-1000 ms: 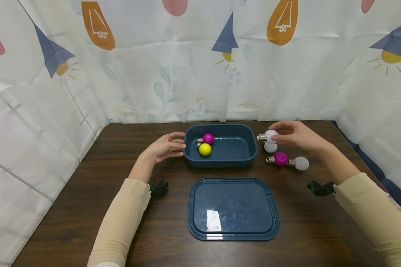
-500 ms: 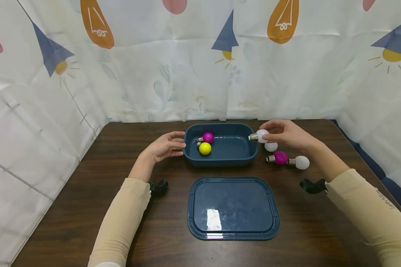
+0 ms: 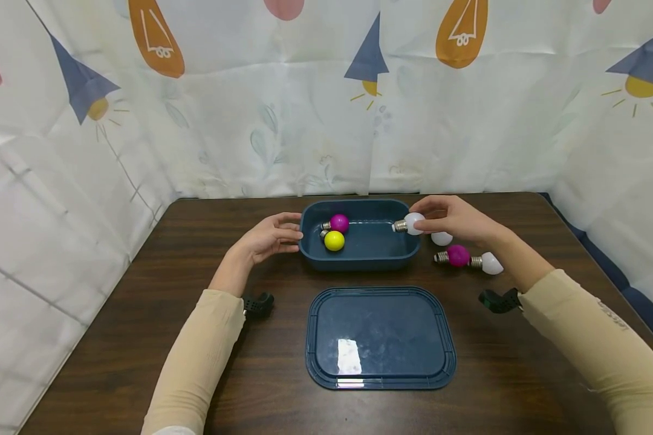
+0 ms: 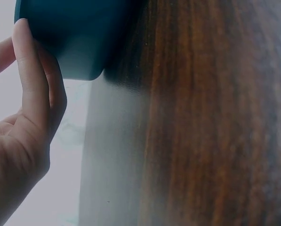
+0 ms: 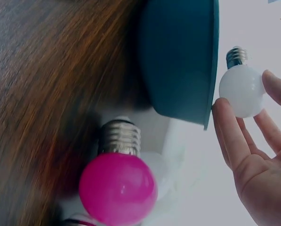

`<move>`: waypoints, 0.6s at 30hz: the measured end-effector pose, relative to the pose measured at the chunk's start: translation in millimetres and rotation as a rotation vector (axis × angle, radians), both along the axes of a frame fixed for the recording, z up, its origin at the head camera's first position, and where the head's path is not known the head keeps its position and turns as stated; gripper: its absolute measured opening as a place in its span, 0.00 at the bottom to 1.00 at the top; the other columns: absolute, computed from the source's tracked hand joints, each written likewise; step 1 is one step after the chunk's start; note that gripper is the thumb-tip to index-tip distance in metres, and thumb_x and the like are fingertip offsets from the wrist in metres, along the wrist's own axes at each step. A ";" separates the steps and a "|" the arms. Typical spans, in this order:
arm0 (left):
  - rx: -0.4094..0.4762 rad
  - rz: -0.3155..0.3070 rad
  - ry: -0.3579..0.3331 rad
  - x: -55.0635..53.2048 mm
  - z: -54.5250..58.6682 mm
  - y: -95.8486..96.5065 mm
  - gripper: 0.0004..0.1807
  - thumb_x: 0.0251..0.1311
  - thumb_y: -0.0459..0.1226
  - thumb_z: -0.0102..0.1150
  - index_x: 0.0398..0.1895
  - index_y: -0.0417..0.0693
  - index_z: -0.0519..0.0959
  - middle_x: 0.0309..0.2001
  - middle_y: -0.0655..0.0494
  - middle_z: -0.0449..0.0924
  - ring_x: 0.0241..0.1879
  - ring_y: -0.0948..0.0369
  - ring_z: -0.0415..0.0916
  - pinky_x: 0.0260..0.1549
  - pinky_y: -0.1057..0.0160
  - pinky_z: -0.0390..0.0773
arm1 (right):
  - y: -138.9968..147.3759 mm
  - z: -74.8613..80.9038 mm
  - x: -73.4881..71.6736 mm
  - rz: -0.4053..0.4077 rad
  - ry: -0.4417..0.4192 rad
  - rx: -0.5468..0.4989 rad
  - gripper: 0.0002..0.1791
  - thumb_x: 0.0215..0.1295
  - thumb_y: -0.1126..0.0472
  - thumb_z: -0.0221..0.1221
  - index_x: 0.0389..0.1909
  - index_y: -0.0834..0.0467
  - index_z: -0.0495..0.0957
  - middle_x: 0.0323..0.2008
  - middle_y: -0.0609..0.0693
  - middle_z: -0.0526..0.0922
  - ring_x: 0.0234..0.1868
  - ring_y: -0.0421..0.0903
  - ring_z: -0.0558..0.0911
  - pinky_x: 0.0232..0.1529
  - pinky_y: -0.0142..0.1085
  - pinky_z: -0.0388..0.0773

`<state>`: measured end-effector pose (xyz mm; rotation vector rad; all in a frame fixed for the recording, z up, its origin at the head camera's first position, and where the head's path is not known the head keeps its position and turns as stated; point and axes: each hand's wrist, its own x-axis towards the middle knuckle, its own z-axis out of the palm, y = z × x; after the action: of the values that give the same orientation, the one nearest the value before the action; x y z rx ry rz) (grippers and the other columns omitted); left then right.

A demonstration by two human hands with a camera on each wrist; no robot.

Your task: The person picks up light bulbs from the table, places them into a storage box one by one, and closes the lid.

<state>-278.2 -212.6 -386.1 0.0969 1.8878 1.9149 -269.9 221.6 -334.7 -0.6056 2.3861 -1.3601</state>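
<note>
In the head view my right hand (image 3: 457, 219) pinches a white light bulb (image 3: 415, 223) by its round globe, over the right rim of the blue box (image 3: 359, 264). The bulb's metal screw base points left, above the box's inside. The right wrist view shows the same bulb (image 5: 242, 90) between thumb and fingertips, beside the box wall (image 5: 182, 56). My left hand (image 3: 270, 237) touches the left end of the box with extended fingers. A magenta bulb (image 3: 339, 223) and a yellow bulb (image 3: 334, 241) lie in the left part of the box.
Right of the box, on the wooden table (image 3: 250, 362), lie another magenta bulb (image 3: 458, 255), a white bulb (image 3: 491, 263) and a partly hidden white bulb (image 3: 441, 238). A flat blue lid (image 3: 381, 338) lies in front of the box. A printed curtain (image 3: 315, 121) hangs behind.
My right hand has carried the white bulb left, from above the bulbs on the table to over the box's right rim. The left hand has stayed at the box.
</note>
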 end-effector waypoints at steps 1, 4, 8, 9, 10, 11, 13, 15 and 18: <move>0.000 -0.001 0.003 -0.3 -0.5 -0.1 0.34 0.72 0.26 0.56 0.78 0.39 0.58 0.62 0.34 0.67 0.38 0.59 0.82 0.42 0.61 0.87 | -1.9 -0.8 -0.3 0.000 -0.005 -0.007 0.24 0.73 0.54 0.65 0.64 0.59 0.75 0.59 0.58 0.78 0.58 0.56 0.80 0.59 0.59 0.77; 0.001 0.000 0.007 -1.1 -1.4 0.1 0.33 0.72 0.26 0.56 0.77 0.39 0.58 0.62 0.34 0.67 0.39 0.58 0.82 0.41 0.61 0.87 | -7.1 -2.7 -1.5 0.008 -0.025 -0.035 0.23 0.72 0.55 0.65 0.63 0.60 0.76 0.58 0.58 0.78 0.56 0.56 0.81 0.59 0.57 0.78; -0.004 0.007 0.004 -1.4 -1.5 0.6 0.34 0.71 0.26 0.57 0.78 0.40 0.58 0.63 0.35 0.66 0.40 0.57 0.82 0.42 0.61 0.87 | -14.9 -2.5 -1.8 0.020 -0.036 -0.035 0.23 0.72 0.55 0.65 0.63 0.60 0.76 0.60 0.58 0.77 0.59 0.55 0.77 0.60 0.55 0.77; -0.005 0.006 0.005 -1.3 -1.5 0.6 0.34 0.71 0.26 0.57 0.78 0.40 0.57 0.63 0.35 0.66 0.41 0.57 0.82 0.42 0.61 0.87 | -16.8 -2.5 -1.9 0.019 -0.037 -0.027 0.23 0.72 0.54 0.65 0.63 0.59 0.76 0.61 0.57 0.76 0.59 0.55 0.77 0.61 0.56 0.77; -0.005 0.008 0.004 -1.3 -1.5 0.7 0.34 0.71 0.26 0.57 0.78 0.40 0.57 0.63 0.35 0.66 0.41 0.57 0.82 0.42 0.61 0.87 | -18.7 -2.3 -2.0 0.018 -0.041 -0.019 0.23 0.72 0.53 0.66 0.63 0.58 0.76 0.61 0.57 0.76 0.60 0.56 0.77 0.61 0.56 0.77; -0.006 0.006 0.005 -1.1 -1.5 0.8 0.34 0.71 0.27 0.57 0.78 0.40 0.57 0.63 0.35 0.66 0.40 0.57 0.82 0.42 0.61 0.87 | -20.8 -2.0 -2.0 0.013 -0.037 -0.003 0.23 0.71 0.52 0.66 0.63 0.57 0.77 0.61 0.56 0.76 0.60 0.55 0.76 0.61 0.56 0.76; -0.005 0.005 0.007 -0.9 -1.5 1.0 0.34 0.71 0.27 0.56 0.77 0.40 0.57 0.61 0.35 0.67 0.40 0.58 0.82 0.42 0.61 0.87 | -24.9 -2.0 -2.6 0.009 -0.032 0.017 0.24 0.71 0.52 0.66 0.62 0.56 0.77 0.61 0.56 0.76 0.60 0.56 0.77 0.61 0.56 0.76; 0.000 0.008 0.008 -0.9 -1.6 1.3 0.33 0.71 0.26 0.56 0.77 0.40 0.58 0.60 0.35 0.68 0.39 0.58 0.82 0.41 0.61 0.87 | -28.5 -2.8 -4.0 0.019 -0.012 0.034 0.24 0.71 0.52 0.66 0.62 0.57 0.78 0.61 0.56 0.77 0.60 0.56 0.77 0.60 0.54 0.77; 0.006 0.005 0.010 -1.0 -1.9 1.3 0.33 0.71 0.26 0.55 0.77 0.39 0.58 0.58 0.36 0.70 0.38 0.58 0.82 0.40 0.62 0.87 | -34.3 -5.0 -7.0 0.040 0.032 0.048 0.22 0.70 0.56 0.67 0.61 0.59 0.78 0.59 0.58 0.78 0.59 0.57 0.78 0.56 0.49 0.80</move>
<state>-279.2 -211.4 -388.0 0.1041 1.8905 1.9270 -276.9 187.4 -339.7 -0.6634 2.4111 -1.2821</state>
